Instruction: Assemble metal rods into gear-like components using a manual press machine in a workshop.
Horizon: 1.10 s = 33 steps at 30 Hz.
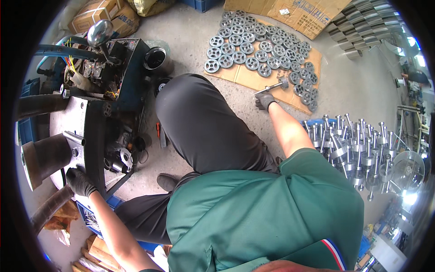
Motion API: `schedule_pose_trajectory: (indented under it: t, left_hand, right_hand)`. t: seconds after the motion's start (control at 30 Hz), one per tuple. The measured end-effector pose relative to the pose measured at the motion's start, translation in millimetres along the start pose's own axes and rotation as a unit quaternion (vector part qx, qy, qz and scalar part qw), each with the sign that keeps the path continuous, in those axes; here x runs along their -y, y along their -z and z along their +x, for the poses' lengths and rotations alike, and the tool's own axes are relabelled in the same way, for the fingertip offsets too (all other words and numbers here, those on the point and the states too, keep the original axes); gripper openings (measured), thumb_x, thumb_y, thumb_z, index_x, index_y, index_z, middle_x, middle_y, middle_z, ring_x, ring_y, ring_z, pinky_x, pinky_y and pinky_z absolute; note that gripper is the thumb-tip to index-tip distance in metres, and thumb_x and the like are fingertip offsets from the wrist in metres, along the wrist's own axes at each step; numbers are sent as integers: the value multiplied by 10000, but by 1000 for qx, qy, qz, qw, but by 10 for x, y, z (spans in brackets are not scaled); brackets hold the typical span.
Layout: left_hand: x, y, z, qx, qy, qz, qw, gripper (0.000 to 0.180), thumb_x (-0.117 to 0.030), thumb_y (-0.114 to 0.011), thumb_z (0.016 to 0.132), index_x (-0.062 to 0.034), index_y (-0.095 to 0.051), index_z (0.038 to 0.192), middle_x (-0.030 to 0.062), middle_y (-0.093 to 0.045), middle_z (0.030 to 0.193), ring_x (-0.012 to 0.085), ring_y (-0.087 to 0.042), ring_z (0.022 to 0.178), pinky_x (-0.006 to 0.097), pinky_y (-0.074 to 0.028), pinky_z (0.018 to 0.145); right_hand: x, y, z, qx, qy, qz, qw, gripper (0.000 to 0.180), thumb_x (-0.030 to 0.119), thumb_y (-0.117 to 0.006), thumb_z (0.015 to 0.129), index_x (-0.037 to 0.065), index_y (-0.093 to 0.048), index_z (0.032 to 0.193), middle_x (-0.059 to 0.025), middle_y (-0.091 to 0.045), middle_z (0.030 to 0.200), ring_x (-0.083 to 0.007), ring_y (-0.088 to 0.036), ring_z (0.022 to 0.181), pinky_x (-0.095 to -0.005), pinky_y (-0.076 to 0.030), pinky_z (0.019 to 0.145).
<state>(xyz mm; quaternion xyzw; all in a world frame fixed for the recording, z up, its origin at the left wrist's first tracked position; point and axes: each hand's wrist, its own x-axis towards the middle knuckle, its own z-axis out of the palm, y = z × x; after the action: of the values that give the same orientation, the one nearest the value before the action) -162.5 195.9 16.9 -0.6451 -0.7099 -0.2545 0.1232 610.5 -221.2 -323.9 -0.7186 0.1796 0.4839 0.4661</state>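
Observation:
I sit above a concrete floor, wearing dark gloves on both hands. My right hand (264, 100) reaches forward and grips a metal shaft with a wheel on its end (273, 86), held low over a sheet of cardboard (244, 78). Several grey spoked wheels (253, 45) lie in rows on that cardboard. My left hand (79, 182) rests on the edge of a grey machine plate (74, 120) at the lower left, fingers curled against it.
A blue machine (129, 75) with loose wiring and a chrome knob (99, 31) stands at left. A dense pile of shaft-and-wheel parts (358, 149) fills a crate at right. Cardboard boxes (104, 16) and stacked metal pieces (367, 27) lie at the back.

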Motion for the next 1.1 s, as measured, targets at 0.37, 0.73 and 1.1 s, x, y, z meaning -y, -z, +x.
schedule_pose_trajectory:
  t: [0.37, 0.73, 1.1]
  left_hand:
    - [34, 27, 25, -31, -21, 54, 998, 342, -354, -618, 977, -30, -717, 1021, 177, -752, 1056, 389, -695, 975, 450, -522, 878]
    - [-359, 68, -166, -14, 9, 24, 1000, 237, -234, -660, 836, -44, -687, 975, 182, -684, 938, 379, -646, 912, 476, -506, 841]
    - [-1231, 747, -797, -70, 226, -551, 800, 393, -269, -732, 947, 18, -678, 1209, 69, -686, 1043, 164, -623, 928, 318, -521, 852]
  right_hand:
    - [1062, 545, -383, -254, 342, -774, 468, 363, 227, -615, 914, 211, -731, 1258, -131, -641, 1387, -336, -613, 1301, -477, -507, 1051]
    - [609, 617, 3, -109, 97, -829, 539, 491, 329, -471, 1039, 109, -616, 1453, -174, -546, 1541, -340, -515, 1439, -444, -406, 1193]
    - [-321, -150, -72, 105, 292, -659, 685, 422, 337, -655, 908, 48, -727, 1207, -257, -692, 1261, -400, -667, 1184, -444, -535, 1009]
